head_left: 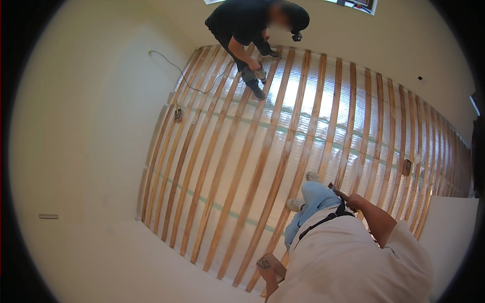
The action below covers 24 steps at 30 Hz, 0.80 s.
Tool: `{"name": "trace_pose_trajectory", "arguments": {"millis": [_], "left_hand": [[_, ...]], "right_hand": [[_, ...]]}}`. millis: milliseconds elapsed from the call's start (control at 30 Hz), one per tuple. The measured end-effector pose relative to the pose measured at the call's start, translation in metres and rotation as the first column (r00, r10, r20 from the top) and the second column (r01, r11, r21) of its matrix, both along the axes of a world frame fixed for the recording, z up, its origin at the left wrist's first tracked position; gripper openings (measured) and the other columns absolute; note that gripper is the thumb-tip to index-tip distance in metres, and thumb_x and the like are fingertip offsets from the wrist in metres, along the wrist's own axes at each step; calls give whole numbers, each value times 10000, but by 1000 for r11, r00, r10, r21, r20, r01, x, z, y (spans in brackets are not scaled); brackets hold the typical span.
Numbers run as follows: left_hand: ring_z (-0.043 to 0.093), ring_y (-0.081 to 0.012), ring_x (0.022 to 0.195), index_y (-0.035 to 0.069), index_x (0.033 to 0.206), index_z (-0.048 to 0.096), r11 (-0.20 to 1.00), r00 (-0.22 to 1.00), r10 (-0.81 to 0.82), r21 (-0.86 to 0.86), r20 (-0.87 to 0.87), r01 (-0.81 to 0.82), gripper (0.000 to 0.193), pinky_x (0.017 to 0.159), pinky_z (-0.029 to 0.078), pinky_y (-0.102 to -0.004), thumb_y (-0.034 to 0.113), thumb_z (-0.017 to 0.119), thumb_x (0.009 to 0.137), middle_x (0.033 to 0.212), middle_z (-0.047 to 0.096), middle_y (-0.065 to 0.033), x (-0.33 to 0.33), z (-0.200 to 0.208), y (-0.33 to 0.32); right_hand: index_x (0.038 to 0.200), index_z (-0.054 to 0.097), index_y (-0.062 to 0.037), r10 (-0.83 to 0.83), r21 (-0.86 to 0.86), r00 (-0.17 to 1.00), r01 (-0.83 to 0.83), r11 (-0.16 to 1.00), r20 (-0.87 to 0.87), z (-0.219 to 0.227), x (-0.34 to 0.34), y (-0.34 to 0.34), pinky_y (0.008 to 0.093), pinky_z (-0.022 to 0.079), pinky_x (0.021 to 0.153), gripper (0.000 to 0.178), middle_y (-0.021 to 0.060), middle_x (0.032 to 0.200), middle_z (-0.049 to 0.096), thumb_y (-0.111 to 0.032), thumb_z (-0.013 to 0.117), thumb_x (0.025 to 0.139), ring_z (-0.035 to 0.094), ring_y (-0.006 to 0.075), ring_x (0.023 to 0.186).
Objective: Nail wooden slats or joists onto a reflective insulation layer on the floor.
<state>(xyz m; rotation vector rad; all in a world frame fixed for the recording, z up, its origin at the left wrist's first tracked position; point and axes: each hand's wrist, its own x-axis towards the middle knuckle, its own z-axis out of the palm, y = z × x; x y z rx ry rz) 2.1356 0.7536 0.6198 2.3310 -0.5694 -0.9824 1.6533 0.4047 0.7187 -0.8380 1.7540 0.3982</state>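
Observation:
My right hand (356, 202) is closed around the handle of a hammer (340, 193), its head pointing away from me above the wooden battens (273, 194). At my lower left, my left hand (268, 275) grips a small cardboard box (276, 266). The box is open at one end, and a heap of small metal fasteners shows there; they look like nails or screws. Below me, long battens run in parallel rows over a shiny silver sheet (298, 98) on the floor. My feet stand among them.
Near the far wall a co-worker (237, 25) in dark clothes bends over the battens with a power tool (261, 74) in one hand. A cable (187, 83) trails from the left wall. A brown block-like item (406, 167) lies to the right, near a white panel (449, 227).

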Motion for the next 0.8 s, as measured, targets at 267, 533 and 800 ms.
{"name": "trace_pose_trajectory", "arguments": {"millis": [267,533,800], "left_hand": [[543,-366,1130,-24,1337,358,981,990,74,170,116,-93,1048,965,437,-417,240,876,465,1205,543,-212,0,76,-83],[545,-363,1138,-40,1349,326,993,995,20,115,100,-32,1000,958,443,-435,210,869,547,1231,534,-217,28,72,-104],[540,-352,1146,-44,1349,324,985,969,30,156,246,-70,997,961,439,-429,207,868,551,1227,534,-213,99,98,-148]], "right_hand": [[874,690,48,98,74,991,-91,993,-89,-10,20,8,395,549,525,203,163,746,680,-123,666,766,678,249,620],[899,651,77,15,109,998,-8,994,-64,-59,44,-28,403,526,465,204,162,664,623,-65,716,768,620,236,539],[808,656,61,-101,-44,995,102,994,21,-108,158,-120,424,524,463,145,160,648,637,-79,649,772,642,268,534]]}}
